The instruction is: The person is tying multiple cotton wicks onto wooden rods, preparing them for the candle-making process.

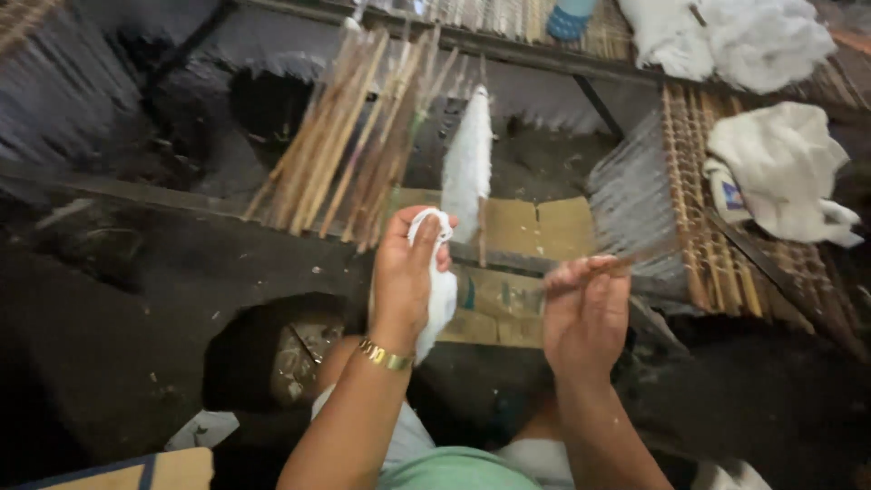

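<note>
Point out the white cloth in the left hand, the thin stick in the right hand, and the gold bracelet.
white cloth [443, 295], head view, lower fold.
thin stick [606, 265], head view, shaft by fingertips.
gold bracelet [385, 356], head view, band on wrist.

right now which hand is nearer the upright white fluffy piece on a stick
Left. The left hand, clutching a white cloth, sits just below and beside the white fluffy piece. The right hand, pinching a thin stick, is farther off to its lower right.

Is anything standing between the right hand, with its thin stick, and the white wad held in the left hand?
Nothing visible does. The left hand grips the white wad, and the right hand holds a thin stick, blurred, beside it. Only open space over the cardboard separates them.
</note>
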